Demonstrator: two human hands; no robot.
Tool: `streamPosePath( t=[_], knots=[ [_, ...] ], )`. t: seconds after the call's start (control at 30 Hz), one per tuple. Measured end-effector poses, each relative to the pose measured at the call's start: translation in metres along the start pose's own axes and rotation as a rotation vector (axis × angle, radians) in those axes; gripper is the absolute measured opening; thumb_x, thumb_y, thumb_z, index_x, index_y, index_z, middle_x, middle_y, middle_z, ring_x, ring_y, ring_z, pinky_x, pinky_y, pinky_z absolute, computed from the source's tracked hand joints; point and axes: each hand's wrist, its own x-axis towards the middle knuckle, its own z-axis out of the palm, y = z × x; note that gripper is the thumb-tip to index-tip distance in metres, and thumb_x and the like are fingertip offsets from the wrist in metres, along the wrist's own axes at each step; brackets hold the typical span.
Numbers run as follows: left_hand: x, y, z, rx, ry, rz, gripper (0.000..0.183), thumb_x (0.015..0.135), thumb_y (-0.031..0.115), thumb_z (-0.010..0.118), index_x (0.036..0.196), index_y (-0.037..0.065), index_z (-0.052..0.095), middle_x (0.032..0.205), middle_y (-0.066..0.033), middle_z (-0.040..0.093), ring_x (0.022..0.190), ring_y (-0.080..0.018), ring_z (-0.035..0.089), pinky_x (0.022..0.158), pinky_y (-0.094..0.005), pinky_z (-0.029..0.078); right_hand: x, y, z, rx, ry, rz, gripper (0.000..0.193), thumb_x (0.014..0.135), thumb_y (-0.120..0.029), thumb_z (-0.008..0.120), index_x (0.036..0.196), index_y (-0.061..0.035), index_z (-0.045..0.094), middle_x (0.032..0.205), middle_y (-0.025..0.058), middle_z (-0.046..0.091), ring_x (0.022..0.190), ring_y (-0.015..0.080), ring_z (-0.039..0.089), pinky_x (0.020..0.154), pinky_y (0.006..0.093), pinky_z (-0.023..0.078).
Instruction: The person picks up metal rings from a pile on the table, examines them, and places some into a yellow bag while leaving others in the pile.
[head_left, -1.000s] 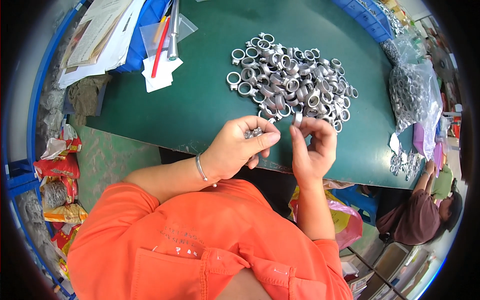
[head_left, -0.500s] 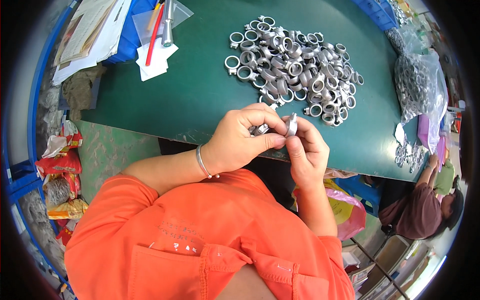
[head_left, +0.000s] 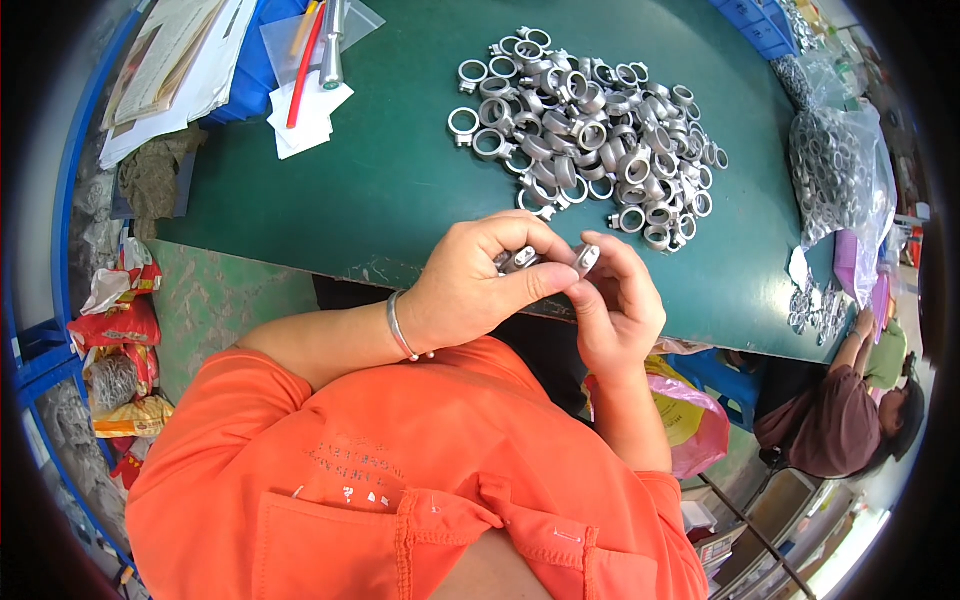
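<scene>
My left hand (head_left: 482,268) is closed around small grey metal ring clamps (head_left: 520,260), their lugged ends poking out between thumb and fingers. Against its fingertips, my right hand (head_left: 620,305) pinches another metal ring clamp (head_left: 587,260) between thumb and fingers. The hands meet just above the near edge of the green table (head_left: 330,225). Beyond them lies a large heap of the same metal ring clamps (head_left: 592,130). My fingers hide much of the held pieces.
At the far left are papers (head_left: 165,70), a blue bin (head_left: 245,85) and a red pen (head_left: 306,70). A clear bag of metal parts (head_left: 835,165) stands at right, near small loose parts (head_left: 818,308). A co-worker (head_left: 835,420) sits beyond the right edge.
The ring clamp in my right fingers has turned, so its lugged end now tips toward me. Both hands stay in nearly the same place.
</scene>
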Motion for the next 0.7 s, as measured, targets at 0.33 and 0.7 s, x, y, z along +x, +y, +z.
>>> streamPosePath(
  t=[0.33, 0.7],
  knots=[
    [0.0, 0.003, -0.015, -0.799, -0.013, -0.45, 0.035, 0.095, 0.033, 0.039, 0.105, 0.002, 0.054, 0.083, -0.0061, 0.057, 0.063, -0.0129, 0.055, 0.04, -0.0206, 0.037, 0.028, -0.013, 0.006, -0.311, -0.046, -0.46, 0.015, 0.071, 0.004, 0.064, 0.085, 0.0013, 0.059, 0.074, 0.0093, 0.061, 0.066, 0.0237, 0.058, 0.06, 0.0312, 0.047],
    [0.001, 0.012, -0.014, -0.434, 0.137, -0.377, 0.013, 0.085, 0.012, 0.06, 0.094, 0.003, 0.057, 0.076, -0.0056, 0.057, 0.059, -0.0077, 0.052, 0.04, -0.0174, 0.037, 0.038, 0.001, 0.01, -0.336, -0.001, -0.218, 0.014, 0.071, 0.004, 0.066, 0.083, -0.0007, 0.06, 0.076, 0.0101, 0.059, 0.066, 0.0217, 0.057, 0.059, 0.0284, 0.046]
  ],
)
